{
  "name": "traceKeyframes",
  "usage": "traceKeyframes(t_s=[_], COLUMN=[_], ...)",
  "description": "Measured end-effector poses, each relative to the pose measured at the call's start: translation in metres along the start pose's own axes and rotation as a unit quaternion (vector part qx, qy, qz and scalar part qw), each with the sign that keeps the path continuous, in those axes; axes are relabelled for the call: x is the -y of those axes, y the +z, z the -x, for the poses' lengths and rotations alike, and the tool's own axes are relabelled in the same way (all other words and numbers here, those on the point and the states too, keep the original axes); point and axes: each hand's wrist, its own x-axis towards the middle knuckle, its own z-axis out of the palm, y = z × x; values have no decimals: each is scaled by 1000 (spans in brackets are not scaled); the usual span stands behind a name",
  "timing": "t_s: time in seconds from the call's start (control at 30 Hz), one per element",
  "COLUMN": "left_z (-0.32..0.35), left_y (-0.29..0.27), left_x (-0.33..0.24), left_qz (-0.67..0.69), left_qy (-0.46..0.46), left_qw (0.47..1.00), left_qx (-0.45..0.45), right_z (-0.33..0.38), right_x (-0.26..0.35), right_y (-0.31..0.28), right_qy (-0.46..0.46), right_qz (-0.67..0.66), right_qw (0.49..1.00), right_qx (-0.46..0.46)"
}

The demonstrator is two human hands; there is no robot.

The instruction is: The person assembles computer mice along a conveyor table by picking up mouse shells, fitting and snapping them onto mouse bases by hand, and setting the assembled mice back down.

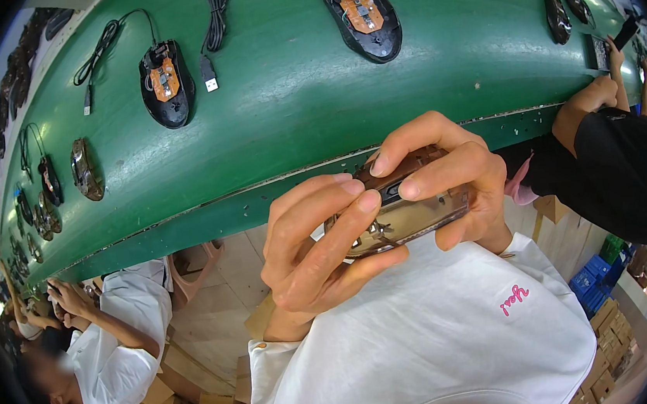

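Hands: my left hand (pixel 309 254) and right hand (pixel 484 185) both clamp the translucent shell (pixel 427 212) | Place: held up beside the green belt (pixel 269 125), my side | Risk: uneven fingertip pressure could crack it or make it slip.

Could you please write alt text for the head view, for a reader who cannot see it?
A person's left hand and right hand hold a smoky see-through shell near the edge of a green worktop. Beyond lie opened mice with orange boards and coiled cables. Co-workers are at both sides.
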Motion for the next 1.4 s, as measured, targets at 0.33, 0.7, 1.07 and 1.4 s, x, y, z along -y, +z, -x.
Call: traceKeyframes(t_s=[0.33, 0.7, 1.07, 1.4], left_z=[-2, 0, -2, 3], left_y=[-1, -8, -11, -6], left_x=[3, 11, 15, 11], left_qz=[36, 42, 108, 502], left_qy=[-1, 27, -52, -470], left_qw=[999, 999, 993, 722], left_qx=[-20, 12, 22, -82], right_z=[-9, -13, -13, -15], right_x=[0, 4, 3, -2], right_y=[14, 14, 5, -3], right_qy=[-18, 3, 32, 117], right_qz=[-29, -39, 84, 132], right_qw=[999, 999, 996, 983], right_qx=[-37, -34, 21, 50])
